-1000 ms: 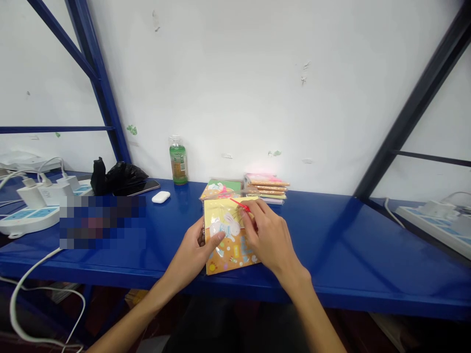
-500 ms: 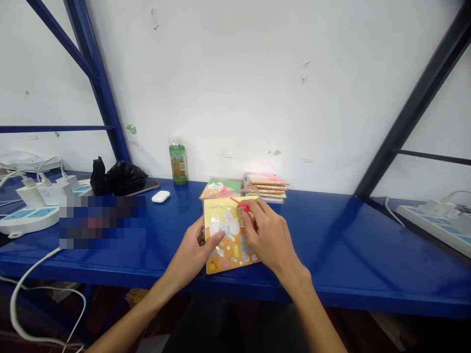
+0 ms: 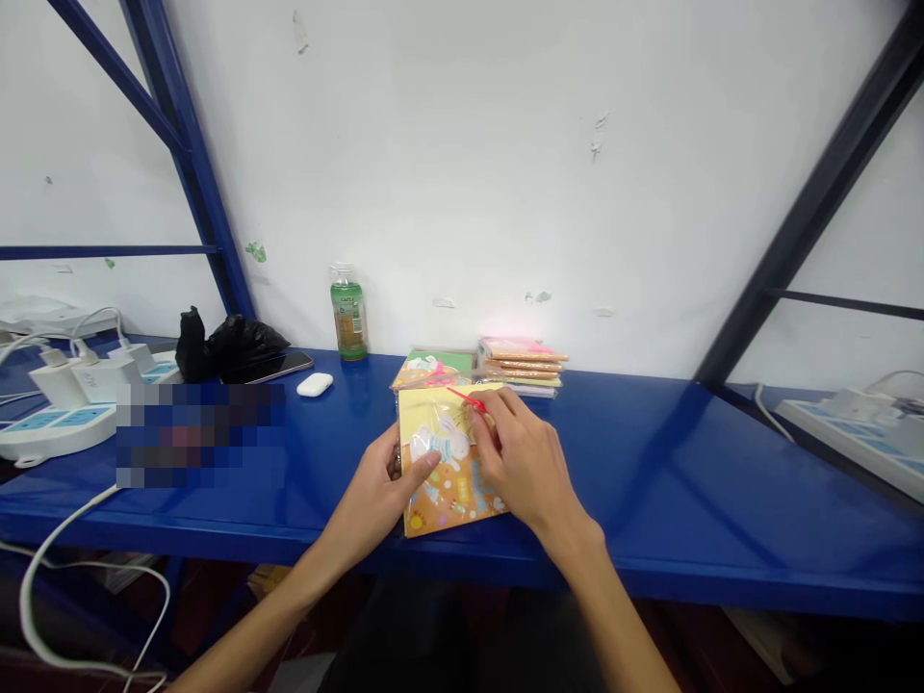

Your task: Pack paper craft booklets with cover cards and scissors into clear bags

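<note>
My left hand (image 3: 386, 481) grips the left edge of an orange and yellow packet (image 3: 440, 505) with a white rabbit picture and a clear, shiny wrapper. Its thumb lies on the front and the fingers go behind. At the packet's upper right, my right hand (image 3: 516, 448) pinches a thin red strip (image 3: 466, 397) between thumb and fingers. The strip's free end points to the upper left. Just behind the packet lies a green-topped packet (image 3: 451, 362), partly covered by it.
A stack of wrapped packets (image 3: 524, 366) sits by the wall. Leftward on the blue table (image 3: 650, 481) are a green bottle (image 3: 349, 313), a white case (image 3: 315, 385), a phone (image 3: 278, 367), a black bag (image 3: 235, 345) and a power strip (image 3: 64, 433) with chargers and cables.
The red strip's tip has shifted very slightly left. Both hands keep nearly the same place and hold.
</note>
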`<action>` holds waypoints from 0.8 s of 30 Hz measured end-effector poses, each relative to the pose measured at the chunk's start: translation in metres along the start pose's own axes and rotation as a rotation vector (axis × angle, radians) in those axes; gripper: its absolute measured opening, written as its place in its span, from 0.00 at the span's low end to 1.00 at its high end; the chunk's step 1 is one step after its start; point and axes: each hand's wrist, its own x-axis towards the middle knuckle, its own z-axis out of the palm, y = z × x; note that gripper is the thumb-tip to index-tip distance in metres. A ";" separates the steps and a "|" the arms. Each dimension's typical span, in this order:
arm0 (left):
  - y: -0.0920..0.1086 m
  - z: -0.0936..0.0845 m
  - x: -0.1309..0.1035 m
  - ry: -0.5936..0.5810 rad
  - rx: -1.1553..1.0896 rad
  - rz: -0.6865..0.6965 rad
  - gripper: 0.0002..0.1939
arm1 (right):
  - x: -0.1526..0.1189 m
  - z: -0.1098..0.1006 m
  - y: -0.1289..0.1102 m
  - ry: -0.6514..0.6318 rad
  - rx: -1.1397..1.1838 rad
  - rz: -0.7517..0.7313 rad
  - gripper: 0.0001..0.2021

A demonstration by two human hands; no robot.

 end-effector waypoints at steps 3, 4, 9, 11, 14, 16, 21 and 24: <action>0.000 -0.001 0.000 -0.006 -0.010 -0.011 0.29 | 0.000 0.002 -0.001 -0.003 -0.005 0.003 0.09; 0.000 -0.001 0.000 -0.007 -0.011 -0.014 0.29 | 0.000 0.003 -0.001 -0.004 -0.007 0.004 0.09; 0.000 -0.003 0.000 -0.014 -0.012 -0.010 0.28 | 0.000 0.005 -0.001 -0.010 -0.023 0.006 0.09; 0.000 -0.003 0.000 -0.017 -0.014 -0.004 0.28 | 0.000 0.004 -0.002 -0.015 -0.022 0.004 0.09; 0.000 -0.003 0.000 -0.019 -0.015 0.003 0.28 | 0.000 0.001 -0.002 -0.010 -0.011 0.005 0.09; 0.000 -0.002 -0.001 -0.014 -0.016 0.004 0.28 | 0.000 -0.001 -0.002 -0.001 0.000 0.004 0.09; 0.001 -0.001 -0.003 -0.012 -0.029 -0.002 0.28 | 0.000 -0.005 -0.002 0.018 0.035 0.000 0.09; 0.003 0.000 -0.002 -0.005 -0.019 -0.001 0.29 | 0.000 -0.007 -0.001 0.023 0.061 0.004 0.09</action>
